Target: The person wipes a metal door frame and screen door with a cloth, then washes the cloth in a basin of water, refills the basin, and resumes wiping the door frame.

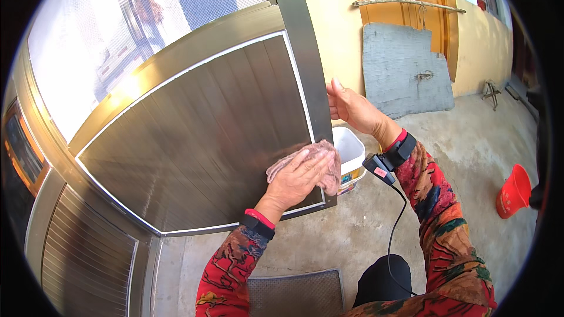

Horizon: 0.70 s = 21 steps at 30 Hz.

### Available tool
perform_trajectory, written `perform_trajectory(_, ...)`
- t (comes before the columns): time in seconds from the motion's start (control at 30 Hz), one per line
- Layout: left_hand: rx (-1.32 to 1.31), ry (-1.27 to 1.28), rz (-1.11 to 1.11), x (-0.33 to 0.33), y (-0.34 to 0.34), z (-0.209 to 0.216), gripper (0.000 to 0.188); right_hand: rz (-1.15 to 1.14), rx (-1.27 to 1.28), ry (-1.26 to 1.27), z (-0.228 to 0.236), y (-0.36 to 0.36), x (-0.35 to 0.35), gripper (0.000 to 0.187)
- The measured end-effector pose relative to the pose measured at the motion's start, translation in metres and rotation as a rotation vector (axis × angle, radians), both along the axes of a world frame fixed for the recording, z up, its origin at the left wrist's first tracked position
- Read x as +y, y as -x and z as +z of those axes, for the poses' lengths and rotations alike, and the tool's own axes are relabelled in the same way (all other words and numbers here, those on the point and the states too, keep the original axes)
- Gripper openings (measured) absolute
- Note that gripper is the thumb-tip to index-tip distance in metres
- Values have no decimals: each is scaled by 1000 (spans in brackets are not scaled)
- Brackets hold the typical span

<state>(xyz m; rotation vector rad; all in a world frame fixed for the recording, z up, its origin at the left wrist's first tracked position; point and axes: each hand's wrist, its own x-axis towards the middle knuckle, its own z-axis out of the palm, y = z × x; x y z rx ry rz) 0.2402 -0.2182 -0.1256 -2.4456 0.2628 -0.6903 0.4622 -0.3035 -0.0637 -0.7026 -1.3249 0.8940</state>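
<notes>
My left hand [292, 181] presses a pinkish-brown cloth [331, 167] against the lower right corner of a dark ribbed metal door panel [205, 135]. Its fingers lie over the folded cloth, which reaches past the panel's white border onto the frame. At the outer edge of the door frame [310, 64] is my right hand [355, 108], thumb raised, its fingers bent against that edge and their tips hidden behind it. The upper part of the door is a mesh screen [176, 0].
A white bucket [348, 149] stands behind the door's edge. Right of it, a red bucket [513, 192] sits tilted on the concrete floor. A grey board [399, 70] leans on an orange double door [432, 14] with a wooden pole across it. A dark mat [296, 293] lies near my leg.
</notes>
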Motion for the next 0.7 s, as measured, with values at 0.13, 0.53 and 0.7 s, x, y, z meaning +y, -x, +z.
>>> perform_trajectory(0.13, -125, -89, 33, -11, -11, 69, 49, 45, 208, 145, -6, -7, 5, 57)
perform_trajectory(0.53, -625, -93, 62, -4, -58, 192, 57, -136, 165, -22, 6, 4, 7, 53)
perform_trajectory(0.7, -315, -49, 149, -18, -27, 110, 57, -420, 332, 15, 15, 16, 13, 52)
